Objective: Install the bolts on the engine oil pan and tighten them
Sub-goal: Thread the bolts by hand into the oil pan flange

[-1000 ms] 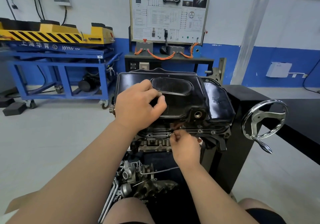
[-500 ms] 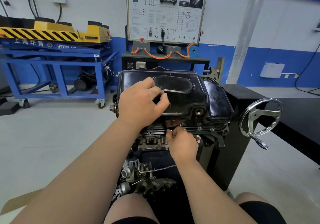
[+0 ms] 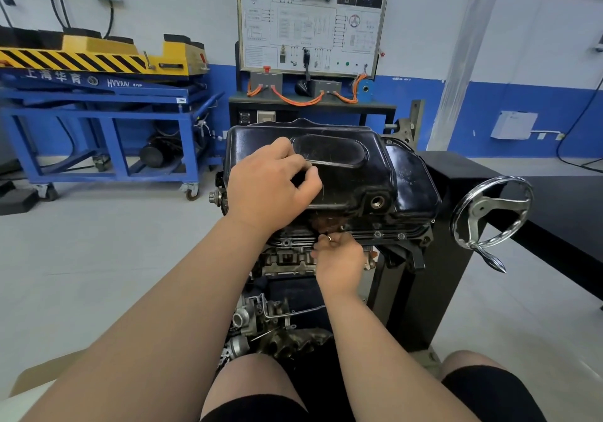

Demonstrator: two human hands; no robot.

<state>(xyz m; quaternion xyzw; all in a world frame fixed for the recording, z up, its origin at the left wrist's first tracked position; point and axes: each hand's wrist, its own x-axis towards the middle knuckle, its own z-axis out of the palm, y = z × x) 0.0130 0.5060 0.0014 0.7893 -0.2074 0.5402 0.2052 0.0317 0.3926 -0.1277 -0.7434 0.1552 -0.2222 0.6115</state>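
Oil pan (image 3: 385,173): black, atop engine (image 3: 287,258) on a stand.
Bolt (image 3: 329,238): at the pan's near flange, pinched in fingertips of right grip (image 3: 341,258).
Left grip (image 3: 270,186): rests on the pan top, fingers curled; whether it holds anything cannot be told.
Handwheel (image 3: 492,212): right of the pan.

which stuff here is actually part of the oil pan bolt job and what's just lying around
In the job:
oil pan
bolt, pinched by the right hand at the pan's flange
left hand, resting on the pan
fitted flange bolts

Just about:
handwheel
blue lift trolley
training board
engine parts below
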